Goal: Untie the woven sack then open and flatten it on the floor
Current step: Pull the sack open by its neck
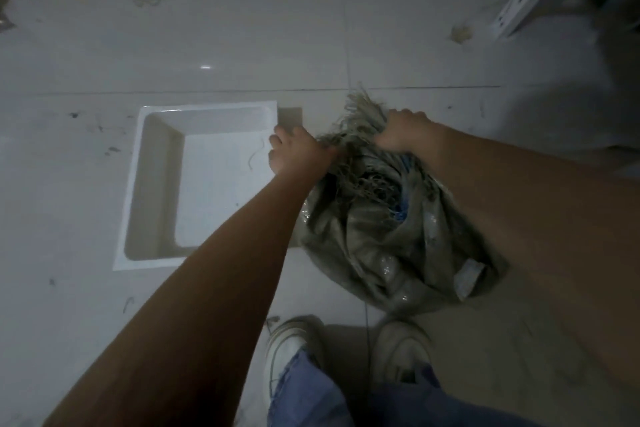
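A: Two hands on one sack (391, 236), slumped on the floor (346, 28) just ahead of the shoes (287, 350). Bulk low and near, gathered neck up and away, frayed ends fanning off the top.

B: Long axis?

A: Roughly near-to-far, neck at the far end. Beside it on the left, a white tray (152, 184), not touching as far as can be told.

B: Nearer hand?

A: About level. Right hand (401, 132) over the neck from the right, fingers curled round the frayed bunch. Left hand (294, 152) at the neck's left side, fingers curled in, pinching strands there.

B: Knot?

A: Hidden among the frayed threads and blue strands; probably between the hands. Still tied, by the look. Next pull likely apart, left and right.
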`<state>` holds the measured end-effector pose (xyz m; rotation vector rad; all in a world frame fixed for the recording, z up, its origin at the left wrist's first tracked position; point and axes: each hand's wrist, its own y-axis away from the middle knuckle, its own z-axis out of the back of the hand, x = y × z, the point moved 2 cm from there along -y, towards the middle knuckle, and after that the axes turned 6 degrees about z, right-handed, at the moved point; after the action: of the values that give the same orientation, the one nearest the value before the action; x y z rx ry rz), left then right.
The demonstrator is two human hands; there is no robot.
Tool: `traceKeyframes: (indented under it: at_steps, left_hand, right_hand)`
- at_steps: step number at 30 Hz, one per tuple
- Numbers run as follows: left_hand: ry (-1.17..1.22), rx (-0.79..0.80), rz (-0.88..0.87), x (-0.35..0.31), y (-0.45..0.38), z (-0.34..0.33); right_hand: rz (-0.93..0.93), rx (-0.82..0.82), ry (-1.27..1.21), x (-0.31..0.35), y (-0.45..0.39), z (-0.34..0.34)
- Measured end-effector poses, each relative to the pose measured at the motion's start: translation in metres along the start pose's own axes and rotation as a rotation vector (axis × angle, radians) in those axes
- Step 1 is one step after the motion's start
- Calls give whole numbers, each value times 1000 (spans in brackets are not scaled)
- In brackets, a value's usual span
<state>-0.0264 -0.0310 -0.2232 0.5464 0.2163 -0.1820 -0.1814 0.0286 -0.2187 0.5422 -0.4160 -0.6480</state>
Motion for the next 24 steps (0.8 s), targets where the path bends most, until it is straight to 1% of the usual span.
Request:
traceKeyframes:
  at_steps: [2, 3, 5, 7, 8, 10, 12, 16, 19, 22, 24]
  left_hand:
    - [-159, -3, -70, -14, 3, -13]
    - [-199, 30, -83, -18, 3, -19]
    - [-213, 139, -106, -23, 2, -30]
    - [-182, 194, -130, -25, 6, -35]
    - [-181, 197, -132, -25, 7, -34]
    - [-177, 176, -145, -26, 10, -27]
    - [-125, 146, -179, -24, 11, -14]
    - [71, 58, -214, -25, 20, 36]
    - [332, 41, -217, -31, 39, 79]
    - [611, 104, -205, -45, 73, 120]
    - [807, 205, -192, -60, 101, 144]
  right_hand:
    - [-40, 82, -102, -23, -1, -6]
    - [-27, 104, -172, -29, 0, -9]
    - [-12, 151, -240, -32, 6, -18]
    - [-1, 196, -212, -30, 6, -27]
    - [8, 192, -168, -29, 4, -29]
    - [13, 114, -85, -23, 3, -23]
    - [4, 20, -96, -16, 7, -10]
    - [9, -104, -183, -3, 30, 39]
    - [26, -111, -383, 1, 62, 83]
    - [47, -173, -616, 6, 105, 126]
    - [74, -264, -681, 12, 134, 153]
